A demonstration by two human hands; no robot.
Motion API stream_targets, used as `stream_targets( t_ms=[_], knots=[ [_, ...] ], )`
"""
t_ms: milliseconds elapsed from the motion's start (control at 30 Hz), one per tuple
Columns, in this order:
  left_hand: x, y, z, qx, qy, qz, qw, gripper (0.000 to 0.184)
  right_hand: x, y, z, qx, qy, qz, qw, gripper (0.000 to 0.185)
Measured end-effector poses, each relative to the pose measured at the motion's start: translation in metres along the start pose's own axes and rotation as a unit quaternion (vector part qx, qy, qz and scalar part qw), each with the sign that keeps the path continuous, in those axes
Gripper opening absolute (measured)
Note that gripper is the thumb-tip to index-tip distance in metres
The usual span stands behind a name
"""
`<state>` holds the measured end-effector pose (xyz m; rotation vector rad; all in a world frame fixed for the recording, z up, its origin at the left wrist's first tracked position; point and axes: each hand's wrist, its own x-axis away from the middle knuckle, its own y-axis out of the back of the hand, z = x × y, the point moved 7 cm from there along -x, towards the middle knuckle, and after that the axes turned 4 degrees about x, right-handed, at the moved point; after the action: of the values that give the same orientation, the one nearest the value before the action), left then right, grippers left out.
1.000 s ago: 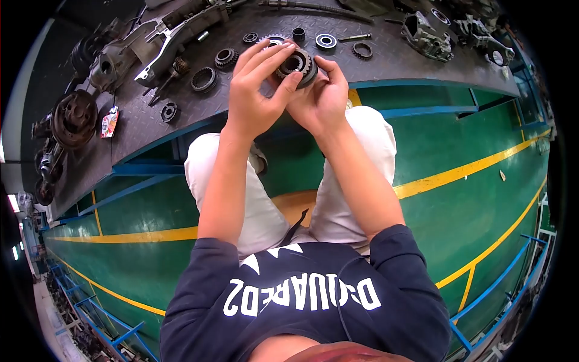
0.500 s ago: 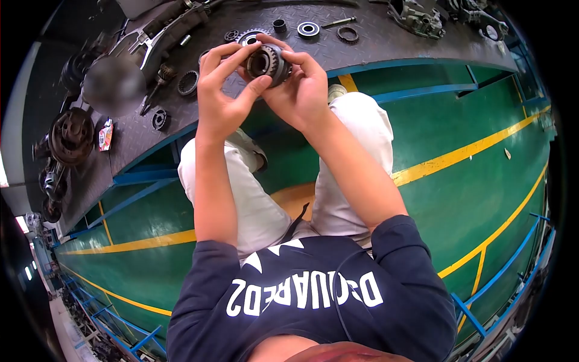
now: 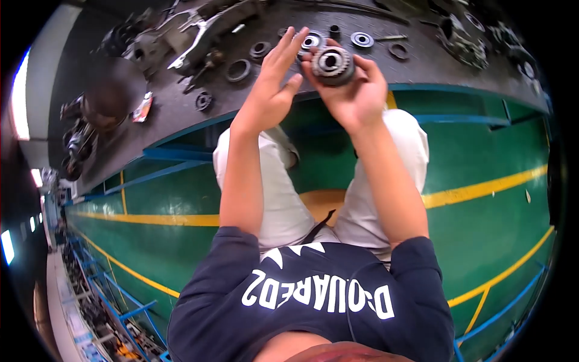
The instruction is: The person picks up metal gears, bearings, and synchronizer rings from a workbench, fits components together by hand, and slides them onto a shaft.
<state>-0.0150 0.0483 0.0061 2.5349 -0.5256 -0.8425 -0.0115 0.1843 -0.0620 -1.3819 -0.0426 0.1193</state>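
Metal gear hub (image 3: 333, 64), dark and toothed with a round bore, rests in my right hand (image 3: 356, 96). The fingers of that hand curl around it, its bored face turned up toward me. My left hand (image 3: 272, 90) is off the hub, just to its left, fingers stretched up and thumb apart, with nothing in it. Behind the hands on the bench sits a bright gear (image 3: 310, 41), partly covered by my right fingers. A dark ring (image 3: 238, 71) and a smaller toothed part (image 3: 204, 101) lie to the left of my left hand.
Along the metal bench (image 3: 175, 123) are a bearing (image 3: 362, 40), a thin ring (image 3: 398, 52), a small black sleeve (image 3: 335, 31) and a pin (image 3: 391, 37). Larger castings (image 3: 461, 48) stand at the back right. A small printed packet (image 3: 143, 107) lies at left.
My left hand has come off the gear hub and opened to the left. The hub now sits in my right hand alone, its face tipped upward. The view has shifted left.
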Motion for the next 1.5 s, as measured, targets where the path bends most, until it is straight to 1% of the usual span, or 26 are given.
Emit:
stream_targets(
  t_ms=[33, 67, 133, 167, 200, 267, 367, 467, 500, 600, 667, 733, 800, 867, 933, 1000, 1067, 1100, 1133, 1167, 1233, 1267, 1333, 1400, 1433, 1500],
  knots=[
    [0.001, 0.018, 0.007, -0.017, 0.023, -0.018, 0.999, 0.065, -0.002, 0.002, 0.003, -0.021, 0.008, -0.013, 1.0, 0.05],
    [0.002, 0.04, 0.021, -0.003, 0.067, -0.04, 0.997, 0.055, -0.003, 0.004, 0.006, -0.039, 0.019, -0.028, 0.999, 0.051],
    [0.022, 0.094, 0.057, -0.197, 0.108, -0.1, 0.969, 0.041, -0.002, 0.006, 0.014, -0.049, 0.041, -0.036, 0.997, 0.05],
    [0.038, 0.119, 0.076, -0.24, 0.14, -0.146, 0.949, 0.039, -0.002, 0.006, 0.016, -0.05, 0.047, -0.045, 0.997, 0.049],
    [0.057, 0.142, 0.094, -0.281, 0.171, -0.189, 0.925, 0.039, 0.0, 0.006, 0.019, -0.051, 0.054, -0.056, 0.996, 0.049],
    [0.096, 0.174, 0.126, -0.356, 0.244, -0.243, 0.869, 0.054, 0.0, 0.006, 0.023, -0.049, 0.059, -0.055, 0.996, 0.048],
    [0.126, 0.178, 0.135, -0.418, 0.275, -0.236, 0.833, 0.066, -0.001, 0.005, 0.025, -0.058, 0.059, -0.055, 0.995, 0.047],
    [0.129, 0.174, 0.133, -0.374, 0.276, -0.213, 0.859, 0.07, -0.002, 0.005, 0.023, -0.073, 0.053, -0.051, 0.995, 0.045],
    [0.128, 0.171, 0.128, -0.353, 0.292, -0.229, 0.859, 0.065, -0.002, 0.003, 0.022, -0.073, 0.05, -0.049, 0.995, 0.045],
    [0.128, 0.174, 0.125, -0.366, 0.213, -0.267, 0.865, 0.06, -0.003, 0.005, 0.016, -0.087, 0.038, -0.036, 0.995, 0.044],
    [0.123, 0.173, 0.114, -0.351, 0.228, -0.296, 0.859, 0.057, -0.004, 0.006, 0.011, -0.083, 0.036, -0.045, 0.995, 0.044],
    [0.121, 0.175, 0.119, -0.377, 0.247, -0.291, 0.844, 0.055, -0.005, 0.01, 0.006, -0.074, 0.033, -0.065, 0.995, 0.043],
    [0.123, 0.175, 0.137, -0.404, 0.275, -0.247, 0.837, 0.056, -0.006, 0.014, -0.001, -0.064, 0.026, -0.06, 0.996, 0.042],
    [0.122, 0.17, 0.142, -0.436, 0.295, -0.178, 0.831, 0.059, -0.005, 0.017, -0.012, -0.093, 0.01, -0.093, 0.991, 0.04],
    [0.122, 0.171, 0.149, -0.468, 0.328, -0.151, 0.807, 0.064, -0.011, 0.025, -0.019, -0.09, 0.005, -0.052, 0.995, 0.035],
    [0.115, 0.17, 0.143, -0.457, 0.315, -0.162, 0.816, 0.066, -0.012, 0.028, -0.025, -0.104, 0.023, -0.066, 0.992, 0.031],
    [0.089, 0.163, 0.118, -0.411, 0.174, -0.203, 0.872, 0.062, -0.012, 0.029, -0.029, -0.123, 0.018, -0.078, 0.989, 0.031],
    [0.068, 0.145, 0.088, -0.391, 0.157, -0.208, 0.883, 0.054, -0.011, 0.029, -0.028, -0.125, 0.024, -0.085, 0.988, 0.03],
    [0.049, 0.129, 0.065, -0.353, 0.112, -0.213, 0.904, 0.049, -0.01, 0.026, -0.027, -0.127, 0.026, -0.09, 0.987, 0.029],
    [0.029, 0.116, 0.056, -0.285, 0.102, -0.196, 0.933, 0.041, -0.009, 0.025, -0.025, -0.139, 0.025, -0.097, 0.985, 0.028],
    [-0.007, 0.079, 0.03, -0.319, 0.09, -0.125, 0.935, 0.034, -0.014, 0.03, -0.023, -0.155, 0.034, -0.095, 0.983, 0.029],
    [-0.021, 0.061, 0.025, -0.357, 0.049, -0.1, 0.927, 0.035, -0.013, 0.03, -0.019, -0.163, 0.038, -0.099, 0.981, 0.03],
    [-0.043, 0.028, 0.021, -0.366, -0.014, -0.054, 0.929, 0.035, -0.008, 0.027, -0.005, -0.155, 0.051, -0.104, 0.981, 0.03],
    [-0.058, 0.008, 0.027, -0.311, -0.022, -0.018, 0.95, 0.039, -0.009, 0.033, 0.008, -0.171, 0.067, -0.101, 0.978, 0.029],
    [-0.059, 0.006, 0.037, -0.295, 0.003, -0.023, 0.955, 0.041, -0.009, 0.035, 0.013, -0.201, 0.054, -0.093, 0.974, 0.03],
    [-0.053, 0.008, 0.07, -0.293, 0.032, -0.028, 0.955, 0.053, -0.002, 0.036, 0.029, -0.158, 0.085, -0.112, 0.977, 0.033]
  ],
)
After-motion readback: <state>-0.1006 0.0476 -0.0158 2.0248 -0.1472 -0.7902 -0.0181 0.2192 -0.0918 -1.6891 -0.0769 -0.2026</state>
